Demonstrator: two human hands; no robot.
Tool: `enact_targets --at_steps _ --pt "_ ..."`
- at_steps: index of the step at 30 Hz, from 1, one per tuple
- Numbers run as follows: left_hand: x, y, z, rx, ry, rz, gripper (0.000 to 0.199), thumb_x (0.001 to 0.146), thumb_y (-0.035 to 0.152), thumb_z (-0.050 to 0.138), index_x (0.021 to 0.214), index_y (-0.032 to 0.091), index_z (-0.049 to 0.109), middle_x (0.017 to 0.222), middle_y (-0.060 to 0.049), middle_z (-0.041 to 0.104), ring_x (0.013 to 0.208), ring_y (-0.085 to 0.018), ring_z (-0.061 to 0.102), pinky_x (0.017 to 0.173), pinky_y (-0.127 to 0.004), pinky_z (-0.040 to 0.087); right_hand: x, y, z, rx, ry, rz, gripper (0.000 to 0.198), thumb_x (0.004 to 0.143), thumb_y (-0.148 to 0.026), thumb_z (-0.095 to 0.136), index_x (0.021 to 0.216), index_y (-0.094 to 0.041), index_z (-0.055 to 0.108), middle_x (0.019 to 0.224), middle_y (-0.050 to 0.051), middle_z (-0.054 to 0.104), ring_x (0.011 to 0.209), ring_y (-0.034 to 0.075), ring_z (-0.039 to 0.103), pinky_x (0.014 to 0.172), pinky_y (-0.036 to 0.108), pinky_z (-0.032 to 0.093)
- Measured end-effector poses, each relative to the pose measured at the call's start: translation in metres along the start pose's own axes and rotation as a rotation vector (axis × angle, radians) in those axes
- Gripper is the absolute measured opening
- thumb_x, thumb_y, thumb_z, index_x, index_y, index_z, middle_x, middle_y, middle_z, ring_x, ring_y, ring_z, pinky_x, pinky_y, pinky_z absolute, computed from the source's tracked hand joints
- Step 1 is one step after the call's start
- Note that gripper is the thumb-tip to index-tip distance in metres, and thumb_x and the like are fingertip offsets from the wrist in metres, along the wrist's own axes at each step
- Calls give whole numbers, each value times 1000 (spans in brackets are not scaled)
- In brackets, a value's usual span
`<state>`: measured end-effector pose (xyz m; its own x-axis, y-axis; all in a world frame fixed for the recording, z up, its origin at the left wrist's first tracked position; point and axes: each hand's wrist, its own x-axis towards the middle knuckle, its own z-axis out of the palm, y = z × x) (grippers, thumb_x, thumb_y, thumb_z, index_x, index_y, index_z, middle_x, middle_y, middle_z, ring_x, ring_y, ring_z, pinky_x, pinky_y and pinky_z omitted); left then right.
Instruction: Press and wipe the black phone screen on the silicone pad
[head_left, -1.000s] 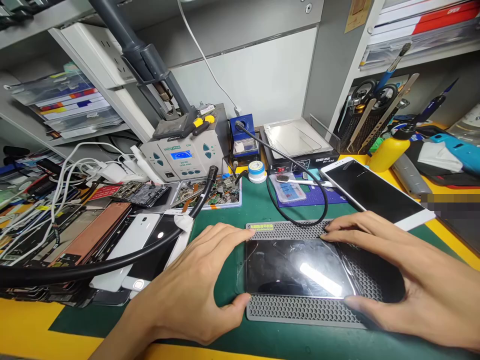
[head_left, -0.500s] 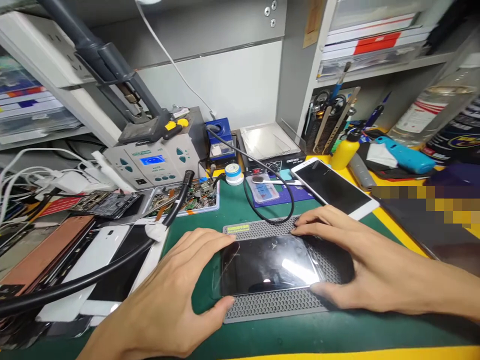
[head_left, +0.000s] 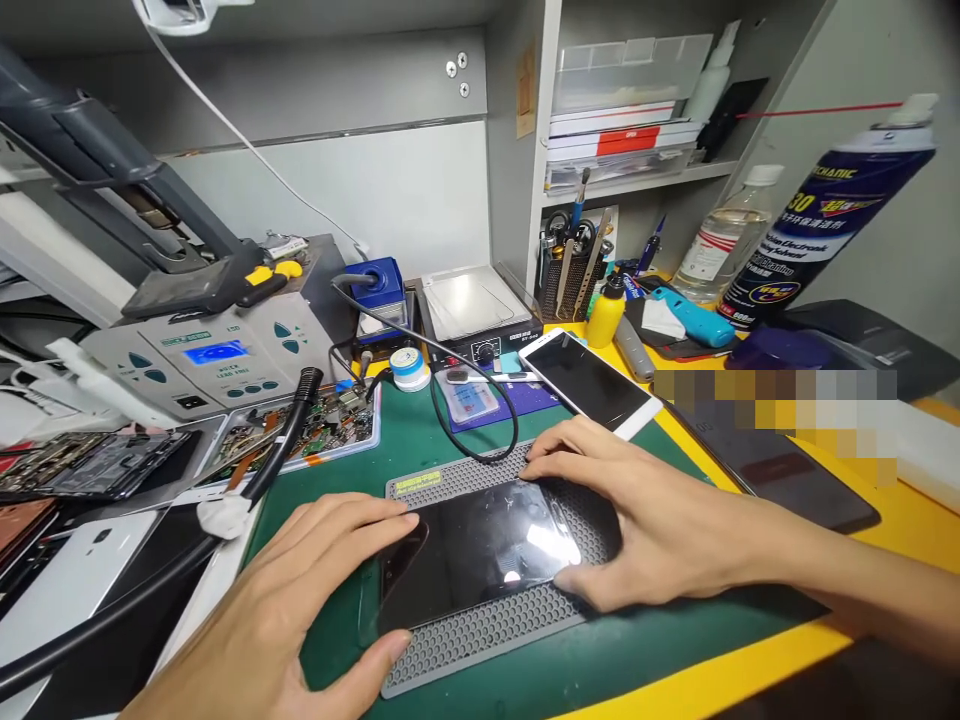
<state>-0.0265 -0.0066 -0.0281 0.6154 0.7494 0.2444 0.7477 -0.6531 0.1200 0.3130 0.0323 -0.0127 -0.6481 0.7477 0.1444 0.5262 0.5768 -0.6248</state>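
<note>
A black smartphone (head_left: 472,550) lies face up on a grey honeycomb-patterned mat (head_left: 480,640), its glossy screen reflecting a bright light. A clear edge, perhaps film or glass, shows past its right end; what it is I cannot make out. My left hand (head_left: 300,600) spans the phone's left end, fingertips on the far edge and thumb by the near edge. At the right end my right hand (head_left: 637,530) grips across it, with index finger at the far corner and thumb on the near corner.
A white phone (head_left: 592,385) lies behind my right hand. A black cable loop (head_left: 514,420) reaches the mat's far edge. Left are a soldering station (head_left: 217,355), a tray of circuit boards (head_left: 330,430) and a thick black hose (head_left: 262,480). A yellow bottle (head_left: 606,312) stands at back right.
The view has swung to the right, so everything sits further left, and the spray can shows more fully. Both hands stay around the phone on the mat.
</note>
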Motion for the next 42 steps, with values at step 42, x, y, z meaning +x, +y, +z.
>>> enact_targets --at_steps 42 --pt "-1 -14 6 24 71 153 59 79 29 72 136 32 59 144 -4 58 130 -29 56 100 -40 58 -2 -3 -3 27 -35 33 68 69 -39 79 128 -16 56 127 12 53 120 28 51 105 41 46"
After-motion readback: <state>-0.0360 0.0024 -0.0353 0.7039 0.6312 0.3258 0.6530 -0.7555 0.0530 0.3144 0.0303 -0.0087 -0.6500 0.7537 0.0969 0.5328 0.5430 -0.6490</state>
